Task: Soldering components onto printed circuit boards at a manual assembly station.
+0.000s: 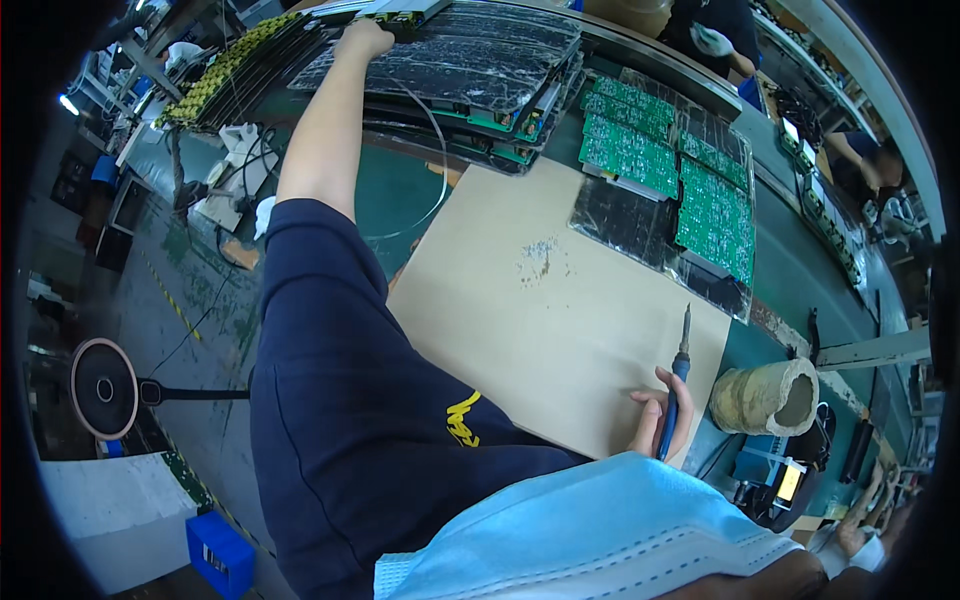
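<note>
My right hand (665, 415) is closed round the blue handle of a soldering iron (681, 365), its tip pointing up and away over a tan board (480, 330). Small clipped bits (540, 258) lie scattered on that board. My left arm stretches far forward to the upper left. There my left hand (366, 40) has its fingers curled at the edge of a circuit board (405, 17) with a pale panel, on top of a stack of dark marbled plates (470, 60). Its fingertips are mostly hidden. Several green circuit boards (630, 150) lie on dark plates at the right.
A pale, thick-walled round pot (765, 397) stands right of the soldering iron, near a blue device (760, 460). A thin pale cable (440, 150) loops beside my left arm. Other people work across and to the right, beside a line carrying boards (825, 205).
</note>
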Motion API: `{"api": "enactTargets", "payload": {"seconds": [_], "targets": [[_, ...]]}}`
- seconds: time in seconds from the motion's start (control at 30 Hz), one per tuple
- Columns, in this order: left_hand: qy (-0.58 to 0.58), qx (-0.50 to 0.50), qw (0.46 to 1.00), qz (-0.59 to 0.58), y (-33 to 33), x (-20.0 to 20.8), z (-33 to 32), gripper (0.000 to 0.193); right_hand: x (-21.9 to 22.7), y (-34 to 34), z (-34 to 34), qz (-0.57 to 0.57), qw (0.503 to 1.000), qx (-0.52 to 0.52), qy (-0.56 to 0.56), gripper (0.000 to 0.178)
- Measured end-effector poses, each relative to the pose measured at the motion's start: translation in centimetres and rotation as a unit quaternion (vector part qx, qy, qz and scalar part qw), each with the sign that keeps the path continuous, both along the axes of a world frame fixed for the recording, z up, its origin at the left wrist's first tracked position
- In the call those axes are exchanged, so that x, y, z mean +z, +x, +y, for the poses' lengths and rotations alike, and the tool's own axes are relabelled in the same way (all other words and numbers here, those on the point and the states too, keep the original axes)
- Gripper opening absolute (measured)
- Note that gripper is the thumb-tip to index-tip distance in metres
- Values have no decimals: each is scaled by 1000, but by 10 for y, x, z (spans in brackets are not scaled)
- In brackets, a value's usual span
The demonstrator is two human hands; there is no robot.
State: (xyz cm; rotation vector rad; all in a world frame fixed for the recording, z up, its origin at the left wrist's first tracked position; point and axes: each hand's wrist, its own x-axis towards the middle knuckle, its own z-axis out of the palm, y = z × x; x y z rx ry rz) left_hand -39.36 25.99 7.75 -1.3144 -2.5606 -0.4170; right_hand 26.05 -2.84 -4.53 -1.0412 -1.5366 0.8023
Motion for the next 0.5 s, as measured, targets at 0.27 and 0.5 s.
{"api": "enactTargets", "payload": {"seconds": [0.27,0.5], "targets": [[-20,53,998,-21,-31,-35,46,75,-12,6,-1,-65,998,7,0,44],[-53,47,996,-49,-52,-37,78,80,-10,2,2,-30,998,24,-51,44]]}}
